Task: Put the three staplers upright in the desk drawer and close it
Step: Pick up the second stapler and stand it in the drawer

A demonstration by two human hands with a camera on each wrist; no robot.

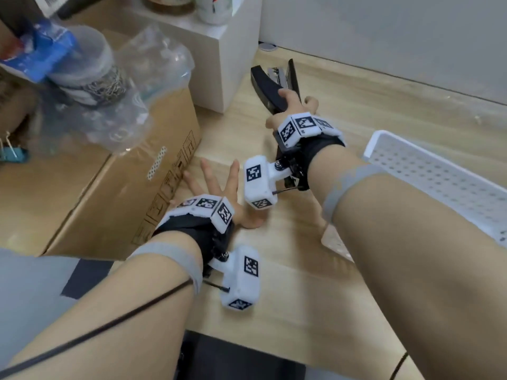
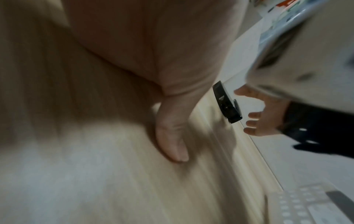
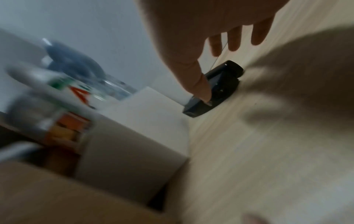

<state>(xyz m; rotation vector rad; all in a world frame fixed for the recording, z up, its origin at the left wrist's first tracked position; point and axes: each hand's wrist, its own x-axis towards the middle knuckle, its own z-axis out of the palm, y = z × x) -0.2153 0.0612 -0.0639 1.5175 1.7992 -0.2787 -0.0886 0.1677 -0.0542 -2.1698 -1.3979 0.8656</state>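
One black stapler (image 1: 267,83) lies on its side on the wooden desk (image 1: 356,111), near the back wall; I see no other stapler and no drawer. My right hand (image 1: 297,101) is over the stapler's near end. Its thumb (image 3: 203,91) touches the stapler (image 3: 220,84), while the other fingers are stretched out and not curled round it. In the left wrist view the stapler (image 2: 227,104) stands just clear of those spread fingers (image 2: 252,122). My left hand (image 1: 219,185) rests flat on the desk with fingers spread, holding nothing.
A cardboard box (image 1: 123,201) stands left of my left hand, with a clear plastic bag (image 1: 142,86) of clutter on top. A white block (image 1: 219,58) sits behind it. A white perforated tray (image 1: 439,182) lies at the right. The desk's front edge (image 1: 274,344) is close below.
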